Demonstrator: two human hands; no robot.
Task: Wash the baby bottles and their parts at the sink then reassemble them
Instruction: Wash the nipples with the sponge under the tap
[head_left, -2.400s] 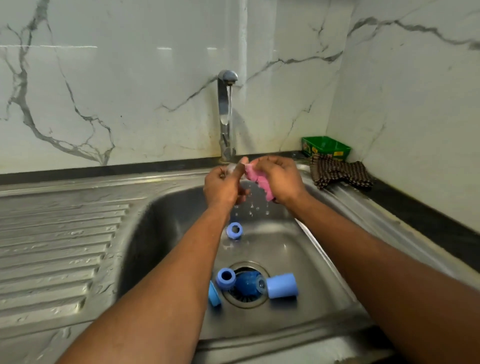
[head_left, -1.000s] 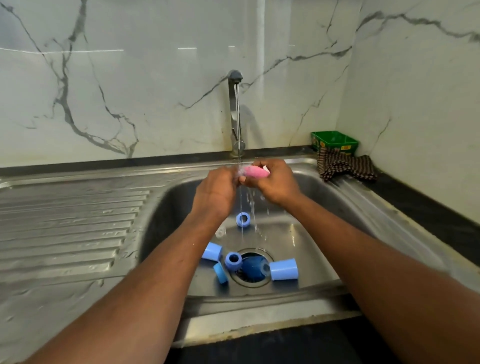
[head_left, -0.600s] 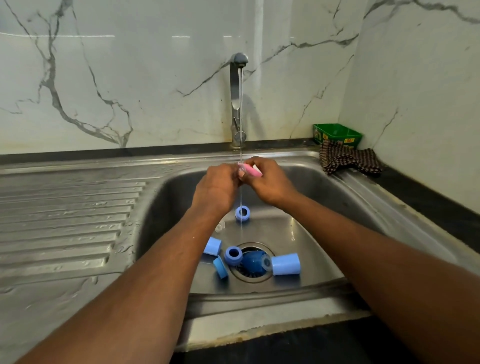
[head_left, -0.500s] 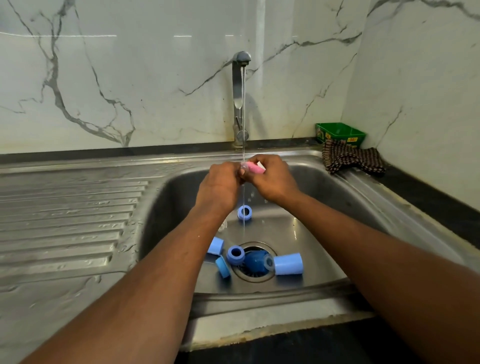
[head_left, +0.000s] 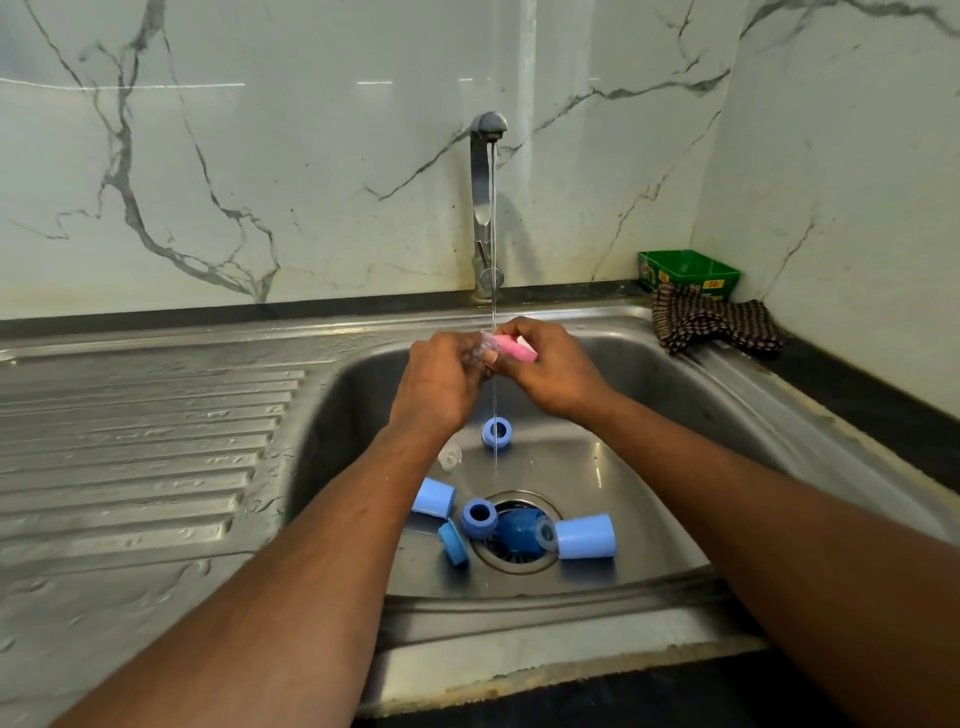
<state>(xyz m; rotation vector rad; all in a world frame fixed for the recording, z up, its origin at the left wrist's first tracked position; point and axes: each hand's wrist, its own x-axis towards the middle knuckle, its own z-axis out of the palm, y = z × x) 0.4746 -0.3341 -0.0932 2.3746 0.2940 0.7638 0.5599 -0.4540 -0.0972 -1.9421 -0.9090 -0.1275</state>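
- Filling most of the view: steel sink (head_left: 727, 395), basin at centre and right, ribbed drainboard (head_left: 145, 447) to its left, marble wall behind.
- Tap (head_left: 482, 208) at the back rim, upright, a thin stream of water (head_left: 493, 234) falling from its spout between the two hands and down towards the basin floor.
- Checked cloth (head_left: 711, 325), crumpled on the sink's back right corner, touching a green box (head_left: 688, 273) that stands in the wall corner behind it.
- Left hand (head_left: 441, 379), over the back of the basin, fingers curled round a small clear part (head_left: 477, 349); what that part is cannot be told.
- Right hand (head_left: 550, 369), just beside the left, fingers and thumb curled on a pink sponge (head_left: 511, 347) held under the stream and against the clear part.
- Pale blue cap (head_left: 586, 536), lying on its side right of the drain (head_left: 517, 535), a clear teat (head_left: 545, 531) at its left end.
- Dark blue piece (head_left: 517, 530), sitting on the drain grate.
- Second pale blue cap (head_left: 434, 498), tilted, left of the drain.
- Blue ring (head_left: 478, 517), at the drain's left edge, hole upward.
- Blue disc (head_left: 453, 543), on edge, just below that ring.
- Second blue ring (head_left: 497, 431), alone near the back of the basin floor, below the hands.
- Small clear piece (head_left: 450, 457), left of it, partly hidden by the left forearm.
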